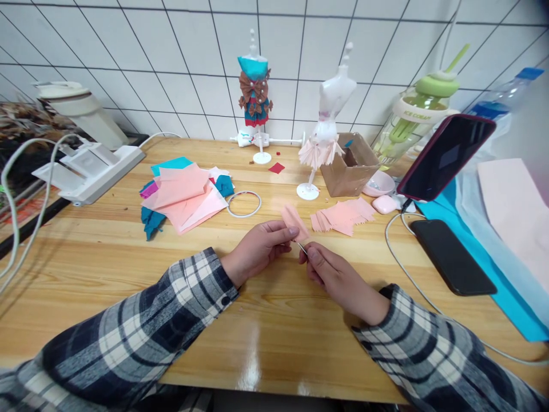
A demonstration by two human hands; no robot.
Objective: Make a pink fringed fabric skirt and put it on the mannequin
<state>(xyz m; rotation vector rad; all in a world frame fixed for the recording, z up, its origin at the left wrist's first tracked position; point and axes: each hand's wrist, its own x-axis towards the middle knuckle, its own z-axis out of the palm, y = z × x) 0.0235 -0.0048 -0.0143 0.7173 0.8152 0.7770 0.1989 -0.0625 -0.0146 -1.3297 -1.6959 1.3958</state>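
My left hand point(268, 243), its thumb and fingers closed, pinches a small piece of pink crepe paper point(295, 222) above the table. In my right hand point(330, 264) is a slim metal tool that looks like tweezers point(302, 248); its tip meets the lower edge of the paper by my left fingertips. Most of the tool is hidden in my right fist. Just beyond my right hand lies a fanned row of cut pink paper pieces point(343, 216). Behind them stands a white mini dress form point(337, 94) wearing a pleated pink paper skirt point(321, 151).
A second dress form point(254, 91) wears a teal and brown outfit. Left of centre are coloured paper sheets point(182, 191) and a white ring point(244, 204). A cardboard box point(349, 166), propped phone point(446, 157), flat phone point(453, 256) and cable sit right; a power strip point(92, 171) is left.
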